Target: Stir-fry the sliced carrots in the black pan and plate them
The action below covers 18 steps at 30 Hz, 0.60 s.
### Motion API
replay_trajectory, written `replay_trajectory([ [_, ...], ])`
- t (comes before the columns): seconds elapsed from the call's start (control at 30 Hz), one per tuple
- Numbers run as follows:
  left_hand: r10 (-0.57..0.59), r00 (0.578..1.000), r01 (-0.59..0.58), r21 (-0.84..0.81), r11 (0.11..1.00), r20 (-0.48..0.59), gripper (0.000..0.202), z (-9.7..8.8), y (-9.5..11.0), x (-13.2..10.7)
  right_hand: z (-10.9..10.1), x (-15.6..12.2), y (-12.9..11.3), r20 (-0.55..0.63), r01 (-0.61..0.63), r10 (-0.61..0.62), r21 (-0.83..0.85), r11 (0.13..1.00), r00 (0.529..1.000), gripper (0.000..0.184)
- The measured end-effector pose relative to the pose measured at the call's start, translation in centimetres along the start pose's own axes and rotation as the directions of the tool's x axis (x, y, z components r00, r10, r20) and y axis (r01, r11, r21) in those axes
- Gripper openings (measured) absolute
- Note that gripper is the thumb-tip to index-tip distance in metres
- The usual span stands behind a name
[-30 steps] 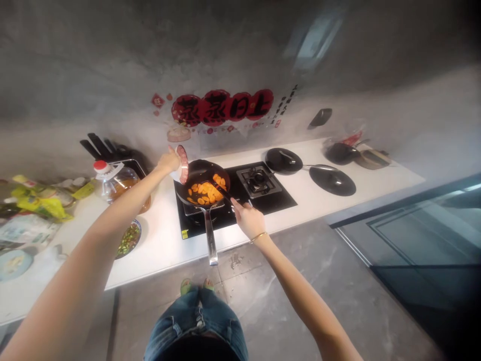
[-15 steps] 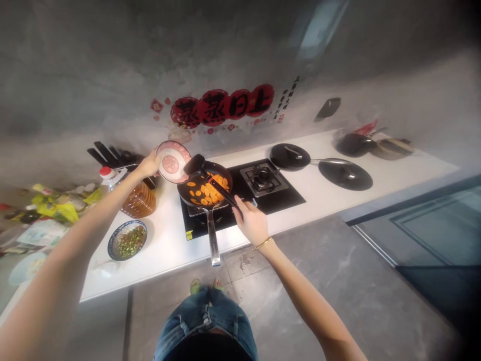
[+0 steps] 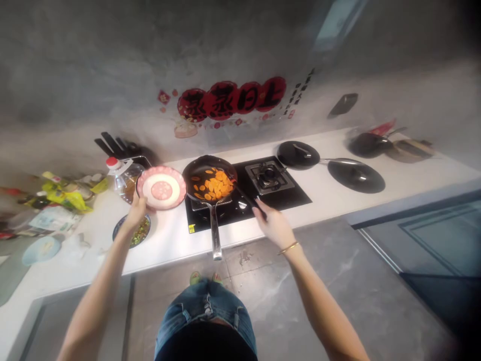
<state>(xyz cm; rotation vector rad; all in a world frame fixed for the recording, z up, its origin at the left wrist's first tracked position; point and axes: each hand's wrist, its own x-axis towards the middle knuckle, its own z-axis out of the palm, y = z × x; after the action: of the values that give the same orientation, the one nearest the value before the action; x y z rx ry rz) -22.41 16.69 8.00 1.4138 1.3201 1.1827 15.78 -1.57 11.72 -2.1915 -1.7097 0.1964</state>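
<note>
My left hand (image 3: 137, 212) is closed on the rim of a pink and white plate (image 3: 162, 188), held up to the left of the frying pan with its patterned face showing. My right hand (image 3: 273, 222) is wrapped round the black handle of a spatula (image 3: 246, 193). The spatula's head is hard to make out at the right side of the pan. Orange carrot slices (image 3: 217, 184) lie in the black frying pan (image 3: 195, 173), most of them heaped toward the right. The pan sits on the left burner, its metal handle pointing toward me.
A bowl of chopped green and red pieces (image 3: 140, 235) is partly behind my left wrist. Near it stand an oil jug (image 3: 122, 180) and a knife block (image 3: 141, 161). Right of the gas hob (image 3: 296, 198) lie a black lid (image 3: 356, 175) and a black pan (image 3: 298, 154).
The plate has moved down and left, away from the pan. The spatula has swung from the plate's edge to the pan's right side, and my right hand has shifted right.
</note>
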Motion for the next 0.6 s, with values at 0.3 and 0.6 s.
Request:
replay_trajectory([
  [0.3, -0.500, 0.851, 0.453, -0.255, 0.854, -0.162, 0.068, 2.1, -12.9, -15.8, -6.9, 10.4, -3.6, 0.518, 0.233, 0.025, -0.427, 0.873, 0.855, 0.032],
  [0.6, -0.529, 0.825, 0.438, -0.369, 0.820, -0.197, 0.057, 2.5, -16.5, -17.1, 1.6, 13.3, -6.3, 0.355, 0.111, 0.052, -0.424, 0.899, 0.934, 0.039],
])
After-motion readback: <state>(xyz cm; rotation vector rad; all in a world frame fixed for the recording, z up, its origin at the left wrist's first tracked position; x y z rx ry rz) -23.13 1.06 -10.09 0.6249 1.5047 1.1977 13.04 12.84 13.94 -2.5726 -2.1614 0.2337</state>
